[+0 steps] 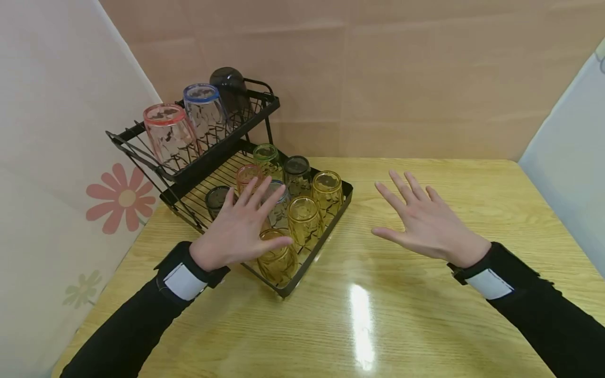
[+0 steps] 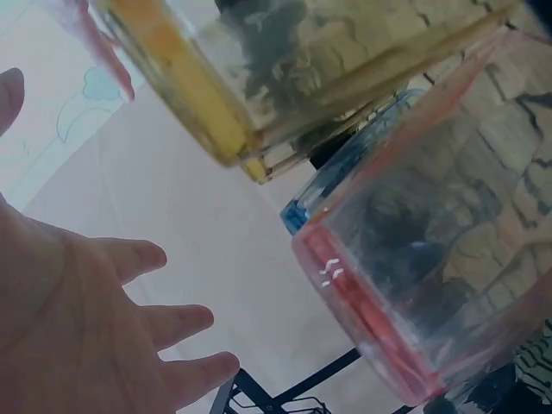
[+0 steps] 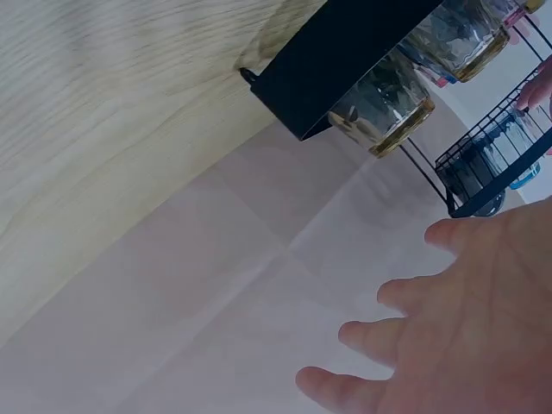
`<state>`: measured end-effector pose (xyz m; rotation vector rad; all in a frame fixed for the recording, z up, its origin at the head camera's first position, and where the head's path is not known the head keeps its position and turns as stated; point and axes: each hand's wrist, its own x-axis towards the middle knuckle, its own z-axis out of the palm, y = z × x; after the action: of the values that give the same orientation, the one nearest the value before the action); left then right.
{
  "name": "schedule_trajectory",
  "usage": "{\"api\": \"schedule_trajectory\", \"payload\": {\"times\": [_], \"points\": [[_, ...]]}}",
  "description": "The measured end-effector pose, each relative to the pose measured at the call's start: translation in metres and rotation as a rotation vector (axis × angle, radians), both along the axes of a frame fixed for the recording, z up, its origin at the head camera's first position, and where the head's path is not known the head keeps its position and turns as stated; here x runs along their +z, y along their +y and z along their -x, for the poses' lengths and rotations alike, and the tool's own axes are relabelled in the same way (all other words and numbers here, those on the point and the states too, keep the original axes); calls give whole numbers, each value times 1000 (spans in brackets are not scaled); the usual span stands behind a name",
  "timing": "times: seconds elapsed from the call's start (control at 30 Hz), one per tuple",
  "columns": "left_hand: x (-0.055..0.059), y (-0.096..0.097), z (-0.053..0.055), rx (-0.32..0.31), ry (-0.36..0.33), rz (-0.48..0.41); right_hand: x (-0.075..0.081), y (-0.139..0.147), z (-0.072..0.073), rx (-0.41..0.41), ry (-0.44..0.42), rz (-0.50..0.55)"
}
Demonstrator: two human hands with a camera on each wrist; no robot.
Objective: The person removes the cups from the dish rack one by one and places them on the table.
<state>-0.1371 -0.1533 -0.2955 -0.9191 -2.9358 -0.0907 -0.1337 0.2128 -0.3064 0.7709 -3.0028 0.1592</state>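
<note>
My left hand hovers palm down over the lower tier of a black two-tier dish rack, its fingers spread and straight. It hides part of the tumblers beneath it. Upside-down glass tumblers fill that tier: several yellow ones, a green one, dark grey ones, a pink one and a blue-tinted one. To the right of the rack, my right hand is held above the table with fingers spread and nothing in it.
The upper tier carries a pink-rimmed tumbler, a blue-rimmed tumbler and a dark grey tumbler. The rack stands on a light wooden table. Behind is a pinkish cloth backdrop; a flowered white sheet hangs at the left.
</note>
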Motion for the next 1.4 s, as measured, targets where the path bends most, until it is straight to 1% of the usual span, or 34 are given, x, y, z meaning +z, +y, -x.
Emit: {"api": "schedule_trajectory", "payload": {"times": [0.17, 0.27, 0.43, 0.57, 0.67, 0.8, 1.0, 1.1, 1.23, 1.4], "points": [[-4, -2, -8, -41, 30, -12, 2, -12, 6, 10, -1, 8], [-7, -2, -12, -75, 46, -15, 2, -19, 9, 17, -13, 35], [-15, -1, -18, -118, 31, -25, -3, -36, 11, 48, -45, 95], [-20, 0, -21, -142, 16, -36, -9, -53, 10, 94, -46, 149], [-23, 1, -22, -167, 19, -57, -14, -65, 7, 134, -34, 217], [-24, 1, -23, -186, 26, -74, -25, -80, 3, 187, -10, 345], [-28, 3, -22, -194, 3, -63, -41, -104, -6, 241, -16, 563], [-30, 3, -22, -191, -11, -62, -46, -115, -10, 253, -28, 644], [-32, 3, -21, -184, -16, -61, -51, -128, -16, 275, -40, 703], [-36, 4, -19, -184, 6, -60, -55, -139, -20, 301, -6, 764]]}}
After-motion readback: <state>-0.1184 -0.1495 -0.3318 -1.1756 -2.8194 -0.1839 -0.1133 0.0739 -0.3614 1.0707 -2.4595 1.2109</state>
